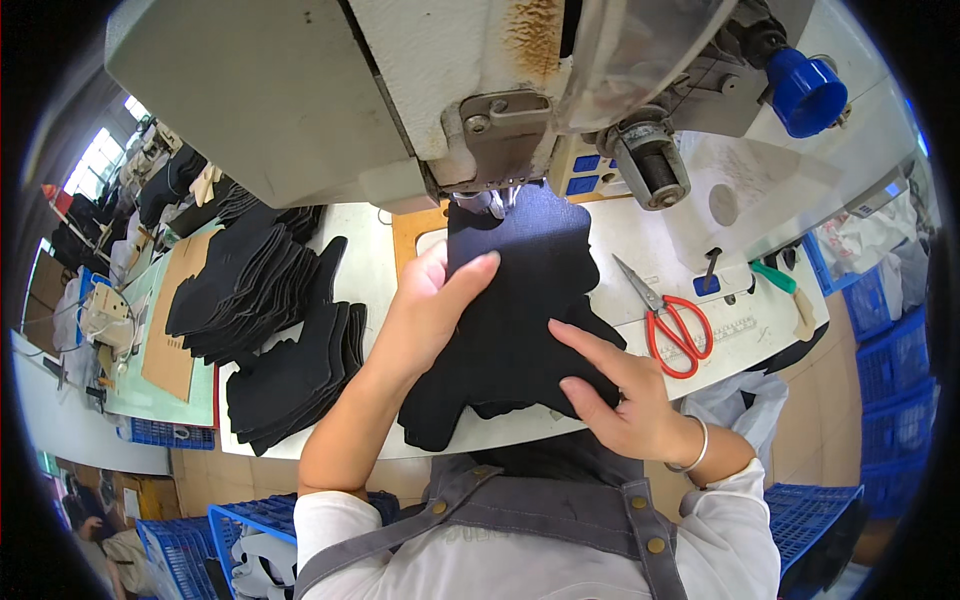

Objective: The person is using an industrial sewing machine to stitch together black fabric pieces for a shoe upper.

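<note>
A black fabric piece (520,290) lies on the white table of a sewing machine (505,140). Its far end is under the lit presser foot (497,203). My left hand (428,305) grips the left edge of the fabric, thumb on top and the other fingers curled at the edge, partly hidden. Over the right side of the fabric rests my right hand (625,390), its thumb and index finger apart, with a bracelet at the wrist. Red-handled scissors (675,330) lie to the right of the fabric, blades pointing away from me.
Stacks of cut black fabric (245,285) stand on the left, with a smaller pile (295,375) nearer me. A green-handled tool (775,277) lies at the table's right end. Blue crates (893,385) are stacked beyond it. Another blue crate (250,530) stands low on the left.
</note>
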Demonstrator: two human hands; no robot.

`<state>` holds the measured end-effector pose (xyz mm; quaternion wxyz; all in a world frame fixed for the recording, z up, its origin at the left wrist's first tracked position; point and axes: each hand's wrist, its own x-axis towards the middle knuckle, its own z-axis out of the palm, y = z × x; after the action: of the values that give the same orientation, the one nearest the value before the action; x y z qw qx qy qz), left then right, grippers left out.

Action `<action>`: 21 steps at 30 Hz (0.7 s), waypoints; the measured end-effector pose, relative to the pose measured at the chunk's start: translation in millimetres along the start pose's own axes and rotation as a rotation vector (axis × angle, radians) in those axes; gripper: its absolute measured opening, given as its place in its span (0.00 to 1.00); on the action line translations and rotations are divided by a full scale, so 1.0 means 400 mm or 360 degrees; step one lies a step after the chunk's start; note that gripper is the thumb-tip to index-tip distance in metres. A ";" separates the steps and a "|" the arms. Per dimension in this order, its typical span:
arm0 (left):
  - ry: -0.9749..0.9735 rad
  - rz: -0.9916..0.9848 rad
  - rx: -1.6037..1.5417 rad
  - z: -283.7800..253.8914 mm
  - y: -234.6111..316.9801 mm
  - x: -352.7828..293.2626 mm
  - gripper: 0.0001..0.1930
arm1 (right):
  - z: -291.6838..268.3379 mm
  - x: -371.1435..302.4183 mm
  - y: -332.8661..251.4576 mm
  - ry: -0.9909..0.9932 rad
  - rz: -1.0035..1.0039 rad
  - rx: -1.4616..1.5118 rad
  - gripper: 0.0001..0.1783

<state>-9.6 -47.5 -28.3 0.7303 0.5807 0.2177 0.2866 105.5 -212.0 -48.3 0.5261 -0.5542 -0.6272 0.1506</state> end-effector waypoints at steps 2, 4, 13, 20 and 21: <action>-0.0106 -0.0128 0.0210 -0.033 0.003 -0.019 0.12 | -0.008 0.005 0.001 -0.0008 -0.0011 -0.0024 0.26; -0.0245 -0.0215 0.0406 -0.052 0.004 -0.033 0.10 | -0.014 0.012 0.001 -0.0023 -0.0020 -0.0047 0.26; -0.0248 -0.0152 0.0411 -0.067 0.009 -0.009 0.12 | -0.033 0.054 0.001 -0.0055 0.0138 -0.0017 0.22; -0.0268 -0.0112 0.0362 -0.074 0.008 0.027 0.13 | -0.041 0.090 0.025 0.0032 0.0145 -0.0005 0.18; -0.0239 -0.0095 0.0358 -0.074 0.009 0.030 0.13 | -0.047 0.095 0.024 0.0034 0.0145 -0.0003 0.18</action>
<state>-20.3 -17.4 -31.5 0.6829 0.6720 0.2104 0.1944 132.8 -183.7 -29.6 0.5249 -0.5842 -0.5958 0.1677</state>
